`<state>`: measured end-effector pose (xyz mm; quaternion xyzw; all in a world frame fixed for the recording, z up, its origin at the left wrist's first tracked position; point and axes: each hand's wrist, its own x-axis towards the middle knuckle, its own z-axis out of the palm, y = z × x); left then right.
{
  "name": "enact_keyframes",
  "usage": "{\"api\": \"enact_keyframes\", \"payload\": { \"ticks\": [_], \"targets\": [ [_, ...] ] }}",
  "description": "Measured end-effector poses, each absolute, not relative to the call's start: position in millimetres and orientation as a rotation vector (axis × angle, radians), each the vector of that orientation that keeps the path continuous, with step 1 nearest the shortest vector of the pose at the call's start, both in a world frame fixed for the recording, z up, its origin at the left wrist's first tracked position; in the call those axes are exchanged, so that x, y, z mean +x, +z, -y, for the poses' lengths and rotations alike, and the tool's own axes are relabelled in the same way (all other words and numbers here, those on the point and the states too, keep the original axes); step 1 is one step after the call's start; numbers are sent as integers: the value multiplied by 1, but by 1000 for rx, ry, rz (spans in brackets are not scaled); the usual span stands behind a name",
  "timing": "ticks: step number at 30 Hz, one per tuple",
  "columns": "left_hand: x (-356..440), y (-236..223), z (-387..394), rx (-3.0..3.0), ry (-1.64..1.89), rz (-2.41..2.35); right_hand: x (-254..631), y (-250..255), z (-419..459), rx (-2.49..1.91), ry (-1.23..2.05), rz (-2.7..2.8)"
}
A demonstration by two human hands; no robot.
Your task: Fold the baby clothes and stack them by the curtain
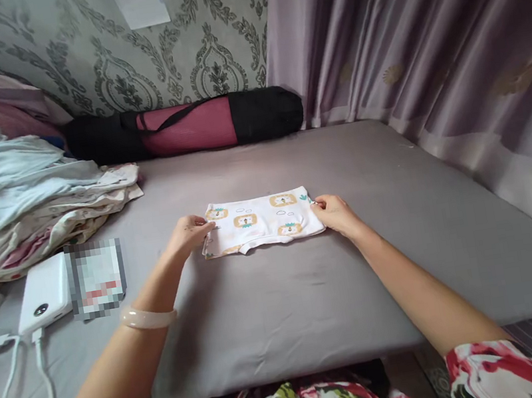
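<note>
Head view: the left hand (191, 233) and right hand (338, 214) pinch opposite ends of the white printed garment (263, 221), positioned over the grey sheet (285, 317).

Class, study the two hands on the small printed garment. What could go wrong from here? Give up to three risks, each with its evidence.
1. The left hand and right hand grip the printed garment at opposite ends, so an uneven pull might skew it.
2. A white cable runs close to the left forearm; the arm could snag it and drag the white device.
3. The clothes pile looks loose and might slump if bumped.
</note>
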<state>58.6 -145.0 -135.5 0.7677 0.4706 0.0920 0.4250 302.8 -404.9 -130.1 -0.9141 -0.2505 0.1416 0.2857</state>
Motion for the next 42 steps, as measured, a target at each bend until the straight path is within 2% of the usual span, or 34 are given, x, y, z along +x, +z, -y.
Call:
{"api": "enact_keyframes", "payload": {
  "ticks": [6,13,21,24,30,34,37,40,42],
  "targets": [
    [80,-127,139,1686,235,-1217,308,-124,375,-2168,593,352],
    [87,-107,131,1570,67,-1157,317,-113,366,-1952,799,215],
    [68,-109,142,1712,-118,-974,311,-111,387,-2030,829,371],
    [62,-104,145,1677,-60,-936,308,-109,393,-2053,789,518],
    [49,-86,164,1573,77,-952,305,-100,415,-1855,972,491],
    [33,-97,175,1658,-4,-922,301,-104,434,-1957,1016,549],
    [26,-111,178,1911,-21,-1012,291,-103,439,-2284,865,711],
    [30,-118,189,2320,264,-1198,271,-97,431,-2715,370,891],
    [40,-121,207,2550,514,-1113,252,-97,421,-2770,63,1068]
  ]
}}
